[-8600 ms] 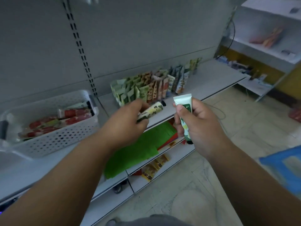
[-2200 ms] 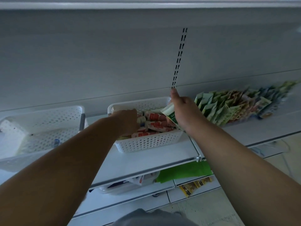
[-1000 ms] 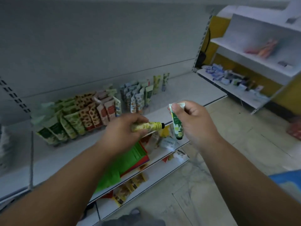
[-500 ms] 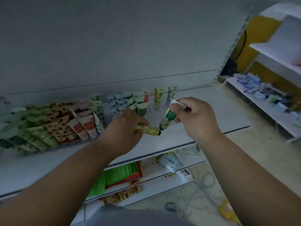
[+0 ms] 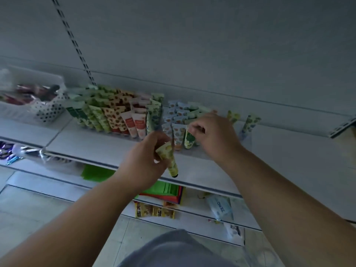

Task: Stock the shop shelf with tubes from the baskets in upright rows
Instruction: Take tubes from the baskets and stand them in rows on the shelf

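A: Where are the tubes at this moment?

B: The right hand pinches the top crimp of a green tube and holds it cap down, upright, at the front of the rows on the shelf. The left hand has its grip curled round a yellow tube, cap pointing down and toward the shelf's front edge, a little tilted.

A: Which goes in first?

B: By my reading the green one; it hangs just beside the standing tubes, long axis already vertical. The yellow tube is nearer the person, well forward of the rows.

A: Anything unclear?

B: Whether the green tube's cap touches the shelf, I cannot tell. The basket at far left is blurred, and the right fingers hide tubes behind them.
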{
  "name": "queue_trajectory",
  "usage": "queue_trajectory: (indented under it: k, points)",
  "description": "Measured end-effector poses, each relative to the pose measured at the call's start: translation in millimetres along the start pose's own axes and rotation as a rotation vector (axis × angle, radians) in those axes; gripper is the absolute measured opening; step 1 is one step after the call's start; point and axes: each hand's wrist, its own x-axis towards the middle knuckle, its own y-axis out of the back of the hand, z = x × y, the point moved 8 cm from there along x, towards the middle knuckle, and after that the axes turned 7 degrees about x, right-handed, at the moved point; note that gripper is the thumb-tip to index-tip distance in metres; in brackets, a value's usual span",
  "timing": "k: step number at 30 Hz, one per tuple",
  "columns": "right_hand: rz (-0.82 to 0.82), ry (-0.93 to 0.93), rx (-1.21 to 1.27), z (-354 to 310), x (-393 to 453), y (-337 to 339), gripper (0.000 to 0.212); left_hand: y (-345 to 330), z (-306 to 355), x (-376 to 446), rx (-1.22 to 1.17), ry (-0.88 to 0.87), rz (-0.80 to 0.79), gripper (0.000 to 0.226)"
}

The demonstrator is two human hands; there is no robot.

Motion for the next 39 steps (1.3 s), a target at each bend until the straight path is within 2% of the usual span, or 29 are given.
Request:
queue_trajectory:
  k: [5,7,9,11,14,19,23,29,33,39]
  points:
    - [-0.061,-0.077,-0.088,3.9,0.6,-8.5,0.014,-5.3,-7.2,9.4,-0.11,0.008,-0.038,0.047]
    - [0.004,-0.074,-0.11,-4.4,-1.2,2.9,0.015,-8.8,-4.9,14.2,-0.147,-0.008,-0.06,0.049]
    - [0.078,-0.035,-0.054,-18.7,-9.4,16.6,0.014,-12.3,-1.1,19.3,-0.163,-0.032,-0.085,0.051]
    - [0.033,-0.04,0.07,-28.3,-22.0,19.1,0.013,-16.7,4.9,25.1,-0.195,-0.065,-0.106,0.052]
    - [-0.061,-0.149,0.138,-22.0,-39.7,15.1,0.005,-27.2,21.1,31.0,-0.224,-0.13,-0.146,0.051]
    - [-0.024,-0.285,0.158,5.4,-63.1,40.4,0.013,-56.5,52.0,26.1,-0.217,-0.203,-0.197,0.046]
    - [0.043,-0.307,0.138,24.5,-66.6,71.6,0.015,-82.3,66.2,23.7,-0.094,-0.258,-0.145,0.026]
    - [0.24,-0.247,0.084,59.0,-43.1,122.3,0.014,-123.7,72.6,28.2,0.153,-0.228,-0.119,0.041]
    - [0.248,-0.21,-0.027,76.4,-23.3,137.6,0.006,-135.4,75.7,32.7,0.248,-0.222,-0.045,0.041]
    - [0.16,-0.133,-0.119,84.6,-3.8,131.2,0.006,-141.4,71.4,32.1,0.312,-0.198,0.048,0.039]
